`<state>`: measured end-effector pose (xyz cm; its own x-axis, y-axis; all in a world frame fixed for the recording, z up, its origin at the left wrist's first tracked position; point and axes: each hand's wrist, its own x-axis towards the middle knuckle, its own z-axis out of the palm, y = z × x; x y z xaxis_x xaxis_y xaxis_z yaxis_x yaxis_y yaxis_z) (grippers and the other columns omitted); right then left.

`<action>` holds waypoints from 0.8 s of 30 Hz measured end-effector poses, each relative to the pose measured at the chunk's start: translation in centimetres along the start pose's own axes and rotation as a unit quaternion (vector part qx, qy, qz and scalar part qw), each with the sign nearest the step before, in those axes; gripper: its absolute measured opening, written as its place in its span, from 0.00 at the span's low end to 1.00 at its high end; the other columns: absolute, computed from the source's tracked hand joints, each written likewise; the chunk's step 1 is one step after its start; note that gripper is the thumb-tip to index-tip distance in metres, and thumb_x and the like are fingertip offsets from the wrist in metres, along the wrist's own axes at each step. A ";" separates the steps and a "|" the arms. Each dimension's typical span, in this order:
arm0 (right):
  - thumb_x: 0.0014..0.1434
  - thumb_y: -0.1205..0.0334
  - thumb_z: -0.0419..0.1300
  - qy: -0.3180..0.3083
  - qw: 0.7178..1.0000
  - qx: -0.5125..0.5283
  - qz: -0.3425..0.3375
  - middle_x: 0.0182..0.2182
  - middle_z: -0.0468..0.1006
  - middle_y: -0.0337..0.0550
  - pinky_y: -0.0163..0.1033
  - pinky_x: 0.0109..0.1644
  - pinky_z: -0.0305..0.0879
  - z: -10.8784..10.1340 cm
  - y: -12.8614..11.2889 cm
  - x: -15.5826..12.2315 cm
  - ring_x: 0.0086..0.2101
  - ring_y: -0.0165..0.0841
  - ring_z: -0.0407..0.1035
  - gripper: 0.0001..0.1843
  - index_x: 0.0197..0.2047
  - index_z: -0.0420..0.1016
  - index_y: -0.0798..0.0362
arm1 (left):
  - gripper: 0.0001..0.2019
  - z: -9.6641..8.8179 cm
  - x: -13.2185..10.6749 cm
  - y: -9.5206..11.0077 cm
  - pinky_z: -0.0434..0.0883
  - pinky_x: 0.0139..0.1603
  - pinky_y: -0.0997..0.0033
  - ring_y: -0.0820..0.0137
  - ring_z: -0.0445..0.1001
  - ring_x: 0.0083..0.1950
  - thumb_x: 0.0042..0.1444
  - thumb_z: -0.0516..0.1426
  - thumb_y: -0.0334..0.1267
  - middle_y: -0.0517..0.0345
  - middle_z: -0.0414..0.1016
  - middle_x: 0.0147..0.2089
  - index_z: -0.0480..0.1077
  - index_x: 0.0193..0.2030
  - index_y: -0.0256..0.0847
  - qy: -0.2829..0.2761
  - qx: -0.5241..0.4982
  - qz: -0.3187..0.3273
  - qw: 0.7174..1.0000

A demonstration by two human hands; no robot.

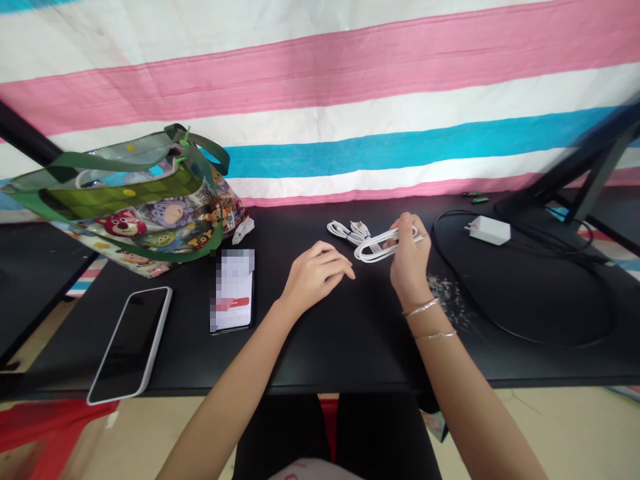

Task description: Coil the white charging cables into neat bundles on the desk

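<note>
White cable (374,257): where is it right now?

It appears lifted just above the black bench (360,353), in a long, narrow loop held in the right hand (410,260). The loop's far end lies close to a small bundle of white cable (346,232) resting on the bench.

Is that bundle part of the same cable?

I can't tell; the strands overlap around there.

And the fingers (406,223) of the right hand?

Curled narrowly around the strands of the loop, holding them.

What about the left hand (315,277)?

It lies palm down on the bench, holding nothing, with its fingers (341,265) loosely extended toward the bundle, near it but not touching.

What's on that side of the bench?

A phone with a pixelated screen (233,290), then a phone in a white case (129,345) with its dark screen up. Behind them leans a cartoon-printed tote bag with green handles (143,217).

And on the other side?

A white charger block (490,230) sits beside a looping black cord (515,330). Pale specks (450,300) are scattered near the right wrist, and two thin silver bracelets (421,307) circle that arm. A pink, white and blue striped cloth (320,87) hangs behind the bench.
</note>
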<state>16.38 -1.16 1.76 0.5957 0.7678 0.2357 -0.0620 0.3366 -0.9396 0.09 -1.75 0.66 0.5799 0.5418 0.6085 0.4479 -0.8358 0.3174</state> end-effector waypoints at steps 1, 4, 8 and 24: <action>0.45 0.36 0.61 -0.004 1.000 -0.003 0.002 0.16 0.52 0.27 0.32 0.19 0.46 0.0 0.0 0.0 0.17 0.22 0.47 0.27 0.20 0.56 0.49 | 0.15 0.0 0.0 0.0 0.69 0.41 0.74 0.71 0.70 0.41 0.60 0.51 0.29 0.63 0.81 0.34 0.77 0.29 0.45 0.002 0.000 -0.001 1.000; 0.45 0.36 0.61 -0.013 1.000 -0.013 0.005 0.16 0.53 0.27 0.32 0.20 0.47 0.0 0.0 0.0 0.17 0.22 0.48 0.27 0.20 0.57 0.50 | 0.16 0.0 0.0 0.0 0.70 0.41 0.74 0.71 0.71 0.41 0.60 0.51 0.29 0.63 0.81 0.34 0.77 0.29 0.46 -0.005 0.002 -0.014 1.000; 0.45 0.35 0.60 -0.013 1.000 -0.005 0.012 0.15 0.52 0.27 0.32 0.19 0.47 0.0 0.0 0.0 0.17 0.22 0.47 0.27 0.20 0.57 0.50 | 0.16 -0.1 0.0 0.0 0.70 0.40 0.74 0.70 0.71 0.42 0.59 0.52 0.28 0.62 0.82 0.34 0.78 0.28 0.46 0.007 -0.002 -0.032 0.999; 0.34 0.30 0.64 -0.127 0.985 0.028 0.115 0.11 0.49 0.24 0.32 0.17 0.45 0.4 0.8 -0.3 0.14 0.21 0.44 0.32 0.18 0.59 0.50 | 0.10 0.4 0.1 0.7 0.69 0.33 0.79 0.74 0.70 0.34 0.50 0.55 0.25 0.66 0.79 0.29 0.74 0.28 0.45 0.087 0.011 -0.145 0.985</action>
<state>15.85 -0.88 1.00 0.3410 0.9367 0.0797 -0.2208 0.1622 -0.9617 0.73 -2.24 0.62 0.3002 0.7328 0.6106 0.5932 -0.6447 0.4821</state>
